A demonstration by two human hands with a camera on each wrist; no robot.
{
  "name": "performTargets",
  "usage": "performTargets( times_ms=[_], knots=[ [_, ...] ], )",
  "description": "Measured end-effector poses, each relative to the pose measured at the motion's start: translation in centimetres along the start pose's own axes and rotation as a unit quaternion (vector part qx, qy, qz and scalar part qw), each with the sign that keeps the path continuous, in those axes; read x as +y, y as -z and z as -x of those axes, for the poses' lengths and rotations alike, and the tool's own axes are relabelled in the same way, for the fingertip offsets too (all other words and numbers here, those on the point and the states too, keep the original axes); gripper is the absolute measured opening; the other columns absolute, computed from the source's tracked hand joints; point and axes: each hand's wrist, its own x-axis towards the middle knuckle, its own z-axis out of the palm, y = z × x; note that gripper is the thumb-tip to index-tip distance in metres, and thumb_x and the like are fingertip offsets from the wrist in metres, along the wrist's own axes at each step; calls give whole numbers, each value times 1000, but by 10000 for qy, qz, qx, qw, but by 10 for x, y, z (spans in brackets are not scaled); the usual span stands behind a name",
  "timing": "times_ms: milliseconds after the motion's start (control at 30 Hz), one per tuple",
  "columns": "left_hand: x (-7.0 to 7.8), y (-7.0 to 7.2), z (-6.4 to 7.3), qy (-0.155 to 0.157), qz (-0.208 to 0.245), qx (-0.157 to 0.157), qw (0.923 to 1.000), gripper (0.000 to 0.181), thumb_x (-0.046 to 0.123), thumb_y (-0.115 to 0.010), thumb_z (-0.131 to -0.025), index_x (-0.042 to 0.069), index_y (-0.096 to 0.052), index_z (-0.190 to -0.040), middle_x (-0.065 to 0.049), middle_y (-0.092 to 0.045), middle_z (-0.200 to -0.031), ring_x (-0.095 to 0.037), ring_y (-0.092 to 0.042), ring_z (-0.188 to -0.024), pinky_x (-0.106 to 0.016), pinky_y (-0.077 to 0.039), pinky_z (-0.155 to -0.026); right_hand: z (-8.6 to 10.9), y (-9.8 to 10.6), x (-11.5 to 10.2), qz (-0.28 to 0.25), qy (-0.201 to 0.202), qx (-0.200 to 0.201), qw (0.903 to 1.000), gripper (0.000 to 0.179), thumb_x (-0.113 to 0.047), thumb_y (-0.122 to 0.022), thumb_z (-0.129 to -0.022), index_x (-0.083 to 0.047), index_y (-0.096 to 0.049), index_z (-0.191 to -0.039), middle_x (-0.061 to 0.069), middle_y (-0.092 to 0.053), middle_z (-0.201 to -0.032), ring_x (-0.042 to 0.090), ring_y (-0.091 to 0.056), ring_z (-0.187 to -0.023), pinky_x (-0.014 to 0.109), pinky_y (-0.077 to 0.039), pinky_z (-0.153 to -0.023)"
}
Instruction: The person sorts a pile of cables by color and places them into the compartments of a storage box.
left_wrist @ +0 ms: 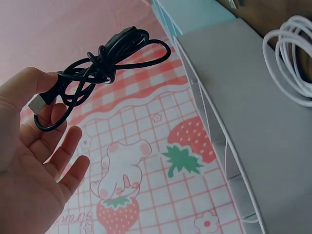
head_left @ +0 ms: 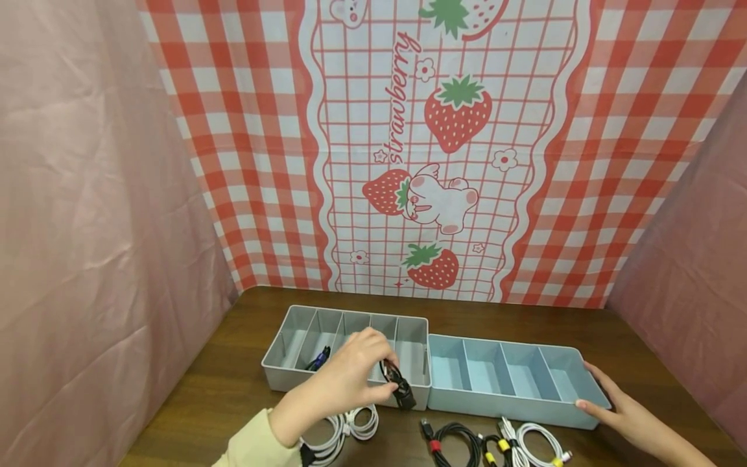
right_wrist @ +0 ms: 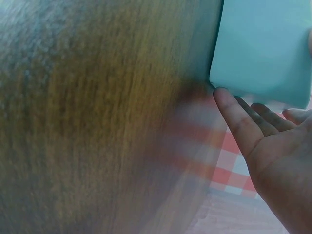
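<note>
My left hand (head_left: 353,370) pinches a bundled black USB cable (head_left: 403,390) between thumb and fingers, over the front right part of a grey divided box (head_left: 280,379). In the left wrist view the cable (left_wrist: 105,63) is wound and knotted in loops, its metal plug close to the thumb. A small dark bundle with blue-purple (head_left: 319,359) lies in one of the box's left compartments. My right hand (head_left: 624,408) grips the right end of a light blue divided box (head_left: 484,403), thumb at the front corner. The right wrist view shows fingers along the end wall (right_wrist: 263,53).
Both boxes stand end to end on a brown wooden table (head_left: 233,363). In front lie coiled white cables (head_left: 335,438) at left, a black cable with a red tie (head_left: 455,431), and white cables with yellow ties (head_left: 533,431). A strawberry-print cloth (head_left: 420,272) hangs behind.
</note>
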Motion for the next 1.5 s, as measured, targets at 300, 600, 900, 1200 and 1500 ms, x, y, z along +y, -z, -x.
performTargets(
  times_ms=[300,600,900,1200,1500],
  knots=[
    [-12,11,0,-147,-138,594,9980,28,17,-79,-71,16,-60,-90,6,-59,-92,-12,-51,-96,-31,-42,-79,0,0,-1,174,14,61,9998,78,-26,-52,-97,8,-2,-147,43,-20,-140,55,-33,-116,47,-45,-77],
    [-28,20,1,-87,-252,977,9949,28,15,-80,-69,16,-60,-88,6,-59,-90,-12,-51,-96,-33,-42,-82,-1,2,1,-326,-152,-236,9991,78,-26,-48,-99,7,5,-147,47,-9,-141,64,-21,-121,65,-37,-82],
    [-48,25,8,187,-407,1225,9915,30,13,-82,-69,13,-60,-89,4,-60,-92,-14,-51,-96,-36,-42,-79,-1,1,2,-239,-123,-186,9995,79,-26,-49,-99,7,4,-147,47,-12,-140,62,-25,-120,63,-39,-82],
    [-69,24,14,244,-385,1294,9905,28,11,-81,-70,10,-62,-91,2,-60,-90,-17,-52,-94,-37,-43,-82,0,0,1,-109,-73,-74,9999,80,-27,-50,-98,7,3,-147,46,-13,-141,62,-26,-120,64,-37,-82],
    [-84,17,20,720,-437,953,9919,29,12,-82,-70,13,-62,-91,2,-61,-92,-16,-52,-93,-40,-44,-79,0,0,0,-123,-83,-81,9999,79,-27,-50,-98,6,3,-148,46,-13,-140,62,-26,-120,64,-38,-82]
  ],
)
